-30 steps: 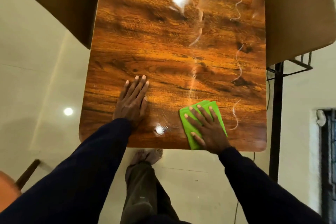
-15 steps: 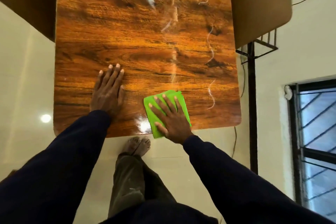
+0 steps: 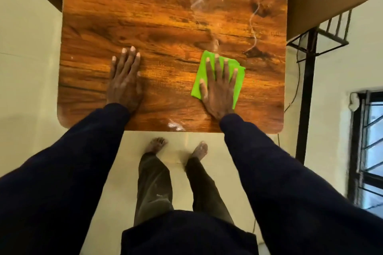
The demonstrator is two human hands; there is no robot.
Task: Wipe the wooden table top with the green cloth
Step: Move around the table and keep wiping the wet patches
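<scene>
**Pressing the cloth flat on the near right of the table**

The fingers (image 3: 218, 64) of the right hand (image 3: 218, 89) lie straight and spread. They curl round nothing and pinch nothing. The whole palm bears down on the folded green cloth (image 3: 239, 74), probably so that as much of it as possible meets the surface during a stroke.

The cloth sits on the near right part of the wooden table top (image 3: 165, 18), a little in from the front edge. The left hand (image 3: 125, 83) is well apart from it, also flat, with its fingers (image 3: 130, 58) straight and close together on bare wood. It seems to be there to brace the body and steady the table.

Pale squiggly streaks (image 3: 253, 27) show just beyond the cloth towards the far right, so much of the top looks not yet wiped. Bare feet (image 3: 155, 145) stand just short of the table's front edge.
</scene>
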